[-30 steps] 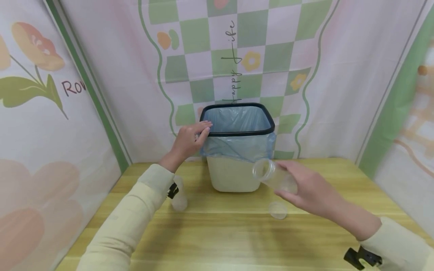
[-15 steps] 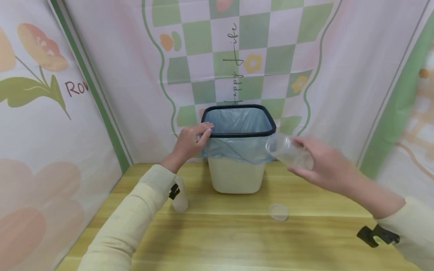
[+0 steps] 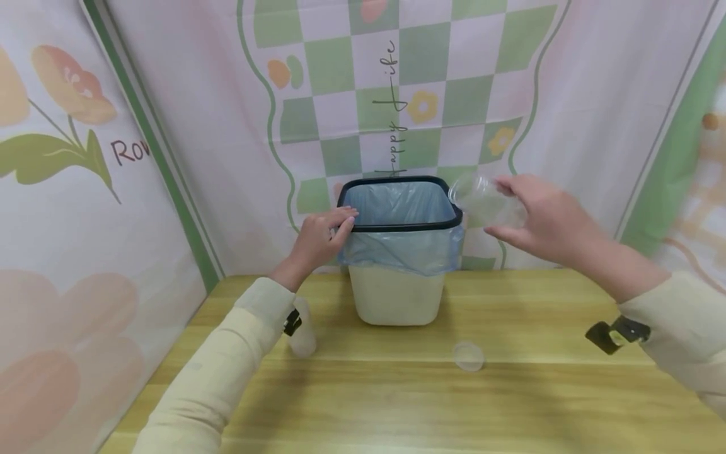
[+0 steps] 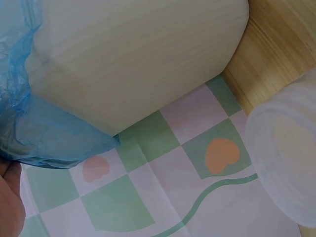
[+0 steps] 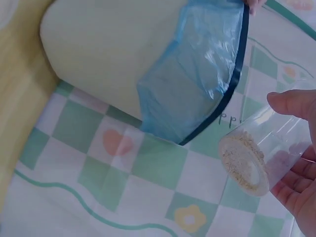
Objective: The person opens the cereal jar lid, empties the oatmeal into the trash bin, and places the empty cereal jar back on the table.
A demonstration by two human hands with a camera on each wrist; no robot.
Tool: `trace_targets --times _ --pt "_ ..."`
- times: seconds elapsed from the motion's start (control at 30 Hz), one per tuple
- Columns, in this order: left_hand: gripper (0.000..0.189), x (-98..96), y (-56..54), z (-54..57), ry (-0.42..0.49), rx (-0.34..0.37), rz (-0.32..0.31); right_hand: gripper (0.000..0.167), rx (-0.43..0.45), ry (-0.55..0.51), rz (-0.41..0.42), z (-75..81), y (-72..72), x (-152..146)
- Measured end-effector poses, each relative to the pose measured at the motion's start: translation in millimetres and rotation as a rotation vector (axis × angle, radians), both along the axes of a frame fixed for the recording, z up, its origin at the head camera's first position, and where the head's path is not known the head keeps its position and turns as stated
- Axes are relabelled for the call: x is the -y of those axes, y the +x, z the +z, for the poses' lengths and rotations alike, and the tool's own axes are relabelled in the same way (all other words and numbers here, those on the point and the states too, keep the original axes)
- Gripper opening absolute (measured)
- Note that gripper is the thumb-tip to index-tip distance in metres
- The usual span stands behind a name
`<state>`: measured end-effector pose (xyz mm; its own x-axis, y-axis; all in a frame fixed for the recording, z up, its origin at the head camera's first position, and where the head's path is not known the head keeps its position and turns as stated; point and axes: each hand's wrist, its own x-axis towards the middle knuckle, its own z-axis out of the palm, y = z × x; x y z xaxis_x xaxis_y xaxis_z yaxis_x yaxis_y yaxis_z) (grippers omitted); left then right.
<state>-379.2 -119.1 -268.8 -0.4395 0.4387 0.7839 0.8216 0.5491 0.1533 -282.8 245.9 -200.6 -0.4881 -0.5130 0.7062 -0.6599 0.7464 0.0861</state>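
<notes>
A pale trash can (image 3: 397,293) lined with a blue plastic bag (image 3: 403,249) stands at the back of the table. My left hand (image 3: 319,241) holds its black rim (image 3: 403,227) at the left front corner, fingers over the edge. With my right hand (image 3: 547,217) I grip a clear plastic jar (image 3: 490,205) in the air at the can's right. The jar lies tilted, its open mouth toward the rim's right side. Light brown crumbs (image 5: 242,158) lie at its bottom end, plain in the right wrist view.
A round clear lid (image 3: 468,357) lies on the wooden table (image 3: 386,403), right of the can. Left of it, partly behind my left wrist, is a whitish translucent container (image 3: 303,334). Printed cloth (image 3: 465,50) hangs close behind the can.
My right hand has lifted the jar from low in front of the can, rightward and up to rim height. My left hand keeps its place on the rim.
</notes>
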Motion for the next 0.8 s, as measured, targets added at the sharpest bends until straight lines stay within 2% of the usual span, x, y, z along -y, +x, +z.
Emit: trace_targets --times 0.4,0.57,0.8 --pt "0.028 -1.1 2.1 0.8 -0.001 0.012 0.004 0.069 0.118 0.029 -0.101 28.6 -20.9 15" --pt "0.028 -1.6 3.2 1.4 -0.005 0.020 0.007 0.070 0.139 0.077 -0.134 37.7 -29.0 20" --pt "0.027 -1.5 1.7 0.6 -0.004 0.016 0.001 0.070 0.136 0.133 -0.139 45.6 -42.3 30"
